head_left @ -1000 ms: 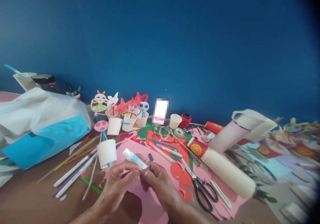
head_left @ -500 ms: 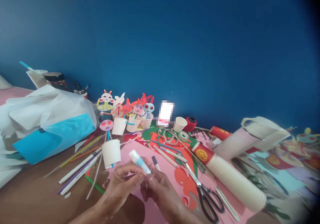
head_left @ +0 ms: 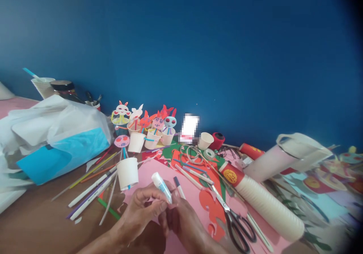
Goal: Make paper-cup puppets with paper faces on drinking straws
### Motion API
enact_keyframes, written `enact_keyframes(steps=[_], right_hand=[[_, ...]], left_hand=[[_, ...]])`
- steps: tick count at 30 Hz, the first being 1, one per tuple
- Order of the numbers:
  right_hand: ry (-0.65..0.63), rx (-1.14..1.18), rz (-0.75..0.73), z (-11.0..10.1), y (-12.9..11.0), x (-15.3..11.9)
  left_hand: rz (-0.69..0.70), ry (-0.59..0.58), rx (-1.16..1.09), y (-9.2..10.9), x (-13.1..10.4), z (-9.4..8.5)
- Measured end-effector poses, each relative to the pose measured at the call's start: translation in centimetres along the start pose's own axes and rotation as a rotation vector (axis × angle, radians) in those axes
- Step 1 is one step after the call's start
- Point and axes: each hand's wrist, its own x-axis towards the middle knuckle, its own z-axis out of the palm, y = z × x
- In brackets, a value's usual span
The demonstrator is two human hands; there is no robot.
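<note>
Low in the middle, my two hands meet above a pink paper sheet (head_left: pixel 153 168). A white tube with a blue label, like a glue stick (head_left: pixel 162 187), leans up to the left between them. Its lower end sits at the fingers of my right hand (head_left: pixel 185 219), which are closed around it. My left hand (head_left: pixel 140 208) is closed in a pinch right beside that end. A small pale pink bit shows between the fingertips, too small to make out. Just behind the hands stands a white paper cup (head_left: pixel 127 174) with straws attached.
Scissors (head_left: pixel 227 208) lie right of my hands, near a long stack of paper cups (head_left: pixel 263 201). Markers (head_left: pixel 92 193) and straws spread to the left. Paper-cup figures (head_left: pixel 154 133) stand behind. A plastic bag (head_left: pixel 56 118) fills the far left; a white jug (head_left: pixel 272 159) stands right.
The glue stick's top has shifted slightly right and down, nearer my right hand. The whole view has drifted a little. Both hands keep nearly the same pose.
</note>
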Motion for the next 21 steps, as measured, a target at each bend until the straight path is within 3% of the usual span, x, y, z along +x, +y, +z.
enact_keyframes(steps=[4, 8, 14, 17, 21], right_hand=[[0.025, -0.08, -0.08, 0.3, -0.4, -0.1], [0.168, -0.262, -0.193, 0.6, -0.7, 0.0], [0.158, -0.737, -0.287, -2.3, -2.9, 0.7], [0.143, -1.131, -0.376, -3.9, -4.3, 1.5], [0.072, -1.475, -0.421, -4.6, -2.9, 3.0]], left_hand=[[0.03, 0.039, 0.017, 0.1, -0.1, 0.1], [0.086, 0.2, 0.155, 0.4, -0.1, 0.0], [0.14, 0.31, 0.299, 1.9, 0.2, -1.9], [0.166, 0.272, 0.497, 2.9, 0.3, -3.0], [0.084, 0.156, 0.664, 3.5, 0.4, -3.6]])
